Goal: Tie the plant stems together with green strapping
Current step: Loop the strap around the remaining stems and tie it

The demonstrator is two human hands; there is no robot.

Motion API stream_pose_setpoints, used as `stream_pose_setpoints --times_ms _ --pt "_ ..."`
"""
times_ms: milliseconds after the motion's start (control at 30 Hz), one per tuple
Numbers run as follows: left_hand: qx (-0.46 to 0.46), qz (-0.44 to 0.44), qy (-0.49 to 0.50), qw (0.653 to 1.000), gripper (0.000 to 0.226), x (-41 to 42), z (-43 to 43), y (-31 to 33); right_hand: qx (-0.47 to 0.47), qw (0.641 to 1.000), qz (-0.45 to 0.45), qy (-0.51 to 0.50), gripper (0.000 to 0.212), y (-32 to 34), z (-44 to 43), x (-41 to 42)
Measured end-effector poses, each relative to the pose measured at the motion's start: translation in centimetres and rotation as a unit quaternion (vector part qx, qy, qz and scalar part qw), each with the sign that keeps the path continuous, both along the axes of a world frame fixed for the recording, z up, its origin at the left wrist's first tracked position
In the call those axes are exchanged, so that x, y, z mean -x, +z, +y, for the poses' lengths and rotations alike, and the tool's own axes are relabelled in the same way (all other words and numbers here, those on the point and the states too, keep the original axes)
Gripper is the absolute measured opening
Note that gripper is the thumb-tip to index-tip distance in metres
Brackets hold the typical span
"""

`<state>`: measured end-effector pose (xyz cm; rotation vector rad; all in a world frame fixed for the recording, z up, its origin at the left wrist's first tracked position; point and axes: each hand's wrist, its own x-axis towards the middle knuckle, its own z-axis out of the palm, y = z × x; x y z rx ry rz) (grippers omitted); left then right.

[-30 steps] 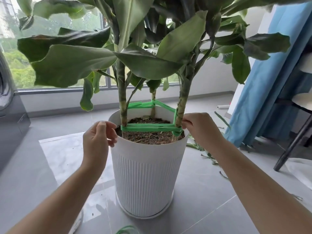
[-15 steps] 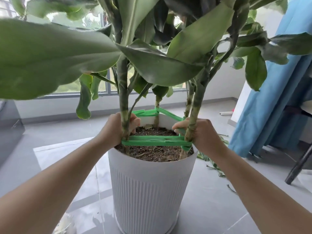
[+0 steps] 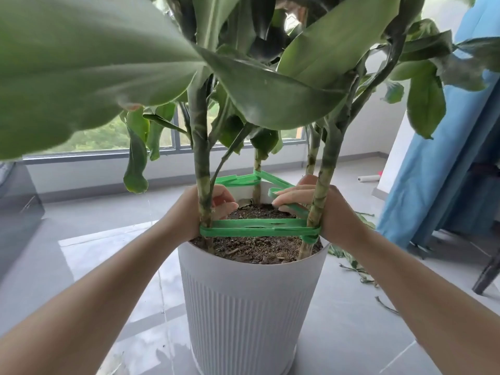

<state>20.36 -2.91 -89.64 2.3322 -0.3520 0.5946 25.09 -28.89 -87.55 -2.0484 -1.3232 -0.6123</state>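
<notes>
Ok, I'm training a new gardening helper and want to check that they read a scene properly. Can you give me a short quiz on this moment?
1. True or false: the green strapping spans the front gap between the left stem and the right stem.
2. What does the left hand grip? A) the pot rim B) the left stem C) a leaf
3. Fill in: the white pot is filled with ___.

Key: 1 true; 2 B; 3 soil.
</notes>
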Motion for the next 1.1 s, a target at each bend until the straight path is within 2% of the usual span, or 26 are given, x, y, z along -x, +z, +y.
stream_pose_setpoints --times_ms 67,133,233,367,467,567,700,800,867,933,1033,1100 --pt "0.015 0.015 -0.023 1.0 0.008 0.0 0.1 0.0 0.038 0.999 0.01 0.018 0.022 0.2 0.0 -0.6" --pt "0.025 0.015 -0.051 0.998 0.021 -0.1 0.2 0.1 0.058 0.996 0.049 0.037 0.022 0.4 -0.1 -1.0" --pt "0.01 0.002 -0.077 0.997 0.038 -0.2 0.3 0.3 0.069 0.992 0.078 0.065 0.024 0.7 -0.1 -1.0" --pt "-0.031 0.043 -0.099 0.994 0.048 0.2 0.1 0.5 0.07 0.988 0.111 0.077 0.022 0.8 0.0 -1.2" --pt "-0.016 0.074 -0.112 0.991 0.019 0.3 -0.3 1.3 0.086 0.986 0.121 0.077 0.02 0.7 0.1 -1.5" --pt "-0.071 0.038 -0.112 0.99 0.028 -0.9 -0.8 1.7 0.085 0.984 0.127 0.085 0.021 0.7 0.1 -1.7" --pt "-0.088 -0.006 -0.143 0.986 0.028 -2.2 -1.7 1.8 0.087 0.985 0.113 0.097 0.032 0.6 0.2 -1.6" --pt "-0.094 -0.009 -0.157 0.983 0.037 -2.6 -2.4 1.9 0.105 0.984 0.102 0.098 0.03 0.8 0.2 -1.8" --pt "-0.114 0.011 -0.149 0.982 0.031 -2.7 -2.7 2.0 0.099 0.985 0.102 0.098 0.027 0.7 0.1 -1.9" --pt "-0.136 0.012 -0.129 0.982 0.017 -2.6 -2.6 2.2 0.095 0.988 0.085 0.09 0.023 0.5 0.1 -2.0" --pt "-0.171 -0.052 -0.092 0.98 0.009 -2.2 -1.6 2.1 0.086 0.99 0.067 0.095 0.024 0.1 0.0 -2.3" --pt "-0.183 -0.083 -0.07 0.977 0.015 -1.8 -0.3 1.7 0.065 0.985 0.114 0.113 0.028 0.0 0.1 -2.0"
